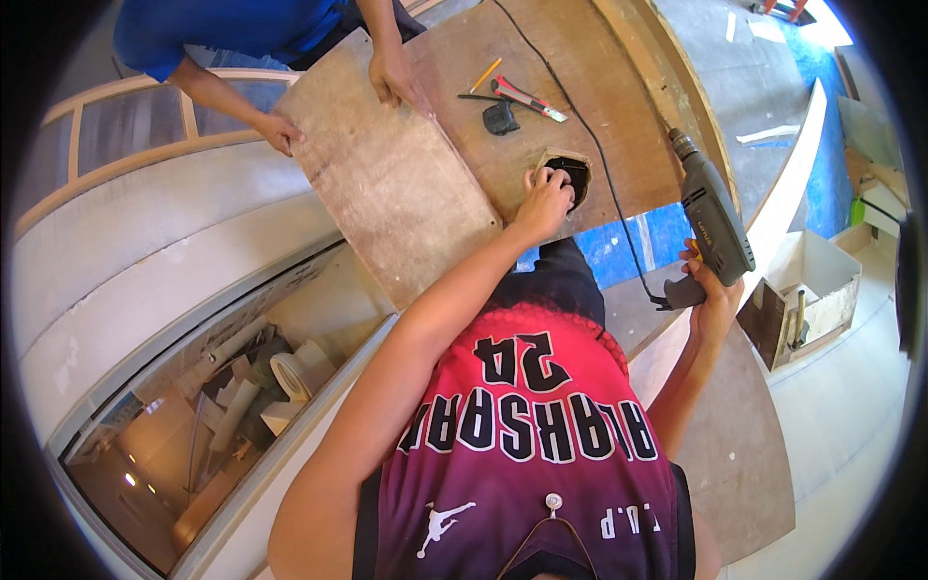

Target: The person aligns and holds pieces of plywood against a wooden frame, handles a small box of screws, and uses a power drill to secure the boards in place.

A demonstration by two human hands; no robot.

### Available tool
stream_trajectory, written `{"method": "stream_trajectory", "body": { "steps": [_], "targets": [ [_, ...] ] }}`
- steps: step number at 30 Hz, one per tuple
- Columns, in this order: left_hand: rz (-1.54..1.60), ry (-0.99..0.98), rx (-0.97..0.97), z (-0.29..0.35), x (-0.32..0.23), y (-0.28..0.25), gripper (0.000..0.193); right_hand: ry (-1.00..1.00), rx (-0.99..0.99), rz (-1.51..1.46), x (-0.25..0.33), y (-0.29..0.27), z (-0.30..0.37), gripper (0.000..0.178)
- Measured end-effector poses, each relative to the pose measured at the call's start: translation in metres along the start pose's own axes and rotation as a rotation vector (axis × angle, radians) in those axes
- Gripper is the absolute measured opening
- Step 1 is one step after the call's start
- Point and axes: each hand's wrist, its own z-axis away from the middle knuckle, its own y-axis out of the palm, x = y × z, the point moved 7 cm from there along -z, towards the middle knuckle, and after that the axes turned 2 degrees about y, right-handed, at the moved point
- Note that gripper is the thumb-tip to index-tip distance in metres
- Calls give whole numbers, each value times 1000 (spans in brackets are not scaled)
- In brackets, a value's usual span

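Observation:
My right hand (713, 287) grips the handle of a grey corded power drill (713, 215), its bit pointing away from me above the plywood. My left hand (544, 200) reaches forward and rests at the edge of a small cut-out hole (570, 172) in the large plywood sheet (580, 87), fingers curled over a dark object in the hole. Another person in a blue shirt holds a smaller worn plywood board (387, 184) with both hands (280, 130) at its far edge.
On the plywood beyond the hole lie a pencil (485, 74), a red utility knife (527, 99) and a small black object (500, 118). The drill's black cord (599, 155) runs across the sheet. A small wooden box (807, 295) sits at right. A glass opening (222, 387) lies below at left.

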Motion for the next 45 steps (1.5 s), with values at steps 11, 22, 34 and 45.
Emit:
{"method": "stream_trajectory", "body": {
  "steps": [11,22,34,45],
  "targets": [
    [410,-154,-114,20,6,-53,14,51,45,4,-8,9,-5,49],
    [1128,-598,42,83,19,-66,27,37,99,61,-8,23,-3,50],
    [1530,-903,-494,188,99,-84,28,26,199,132,11,54,20,51],
    [1844,-840,-853,218,150,-79,17,8,343,268,40,85,39,43]
  ]
}}
